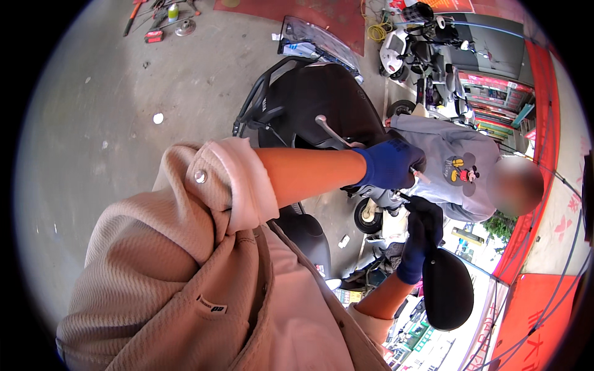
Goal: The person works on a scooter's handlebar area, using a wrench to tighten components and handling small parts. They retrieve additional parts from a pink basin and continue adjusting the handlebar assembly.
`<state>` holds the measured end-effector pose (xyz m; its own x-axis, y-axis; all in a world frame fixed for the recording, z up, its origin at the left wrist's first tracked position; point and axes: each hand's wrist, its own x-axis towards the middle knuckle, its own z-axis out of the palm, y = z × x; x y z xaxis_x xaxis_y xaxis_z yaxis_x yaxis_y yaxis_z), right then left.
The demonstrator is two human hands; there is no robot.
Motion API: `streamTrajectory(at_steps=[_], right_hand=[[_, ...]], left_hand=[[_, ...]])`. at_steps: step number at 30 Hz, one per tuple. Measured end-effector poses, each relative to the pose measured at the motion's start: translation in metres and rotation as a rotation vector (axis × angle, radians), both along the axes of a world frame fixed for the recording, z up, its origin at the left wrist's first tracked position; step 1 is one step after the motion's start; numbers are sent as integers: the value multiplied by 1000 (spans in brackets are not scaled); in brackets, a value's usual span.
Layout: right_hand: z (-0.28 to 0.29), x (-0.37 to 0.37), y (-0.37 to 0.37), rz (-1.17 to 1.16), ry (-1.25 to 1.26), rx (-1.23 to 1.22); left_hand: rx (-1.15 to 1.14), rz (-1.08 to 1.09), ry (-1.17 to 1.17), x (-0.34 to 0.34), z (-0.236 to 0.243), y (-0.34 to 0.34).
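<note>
My left hand (393,164), in a blue glove, is closed at the controls of a dark scooter (325,96). A silver lever (331,130) runs in under this glove; what the fingers grip is hidden. Below it, my right hand (424,219), in a dark blue and black glove, pinches with its fingertips close to the left hand. A black rear-view mirror (448,290) extends from the right hand, its stem mostly covered by the fingers. A small metal part (401,195) shows at those fingertips.
Facing me beyond the scooter stands a person in a grey sweatshirt (442,161). Parked scooters (421,46) line the far side. A clear-wrapped panel (318,43) lies by a red mat (309,15). Tools (154,36) are scattered on the concrete floor (93,142).
</note>
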<state>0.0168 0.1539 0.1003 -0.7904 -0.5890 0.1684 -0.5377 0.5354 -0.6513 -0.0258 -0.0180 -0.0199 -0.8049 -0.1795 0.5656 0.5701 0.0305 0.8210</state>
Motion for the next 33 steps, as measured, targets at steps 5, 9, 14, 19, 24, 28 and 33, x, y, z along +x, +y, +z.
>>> streamTrajectory(at_steps=[5,9,14,19,24,28,33], right_hand=[[-9,13,26,-85,48,-55],[-29,46,46,-335,-44,-213],[-62,82,76,-505,-343,-566],[-79,144,98,-603,-506,-671],[-97,167,98,-808,-680,-1062],[-103,185,113,-1105,-679,-1136],[-172,233,185,-1258,-474,-1191]], left_hand=[[-225,-202,-80,29,18,11],[-243,-356,-26,42,12,55],[-120,-454,-90,83,5,63],[-142,-522,-152,111,-19,111],[-359,-784,-271,113,-3,109],[-418,-1008,-263,116,-19,151],[-363,-1106,-464,115,-25,185]])
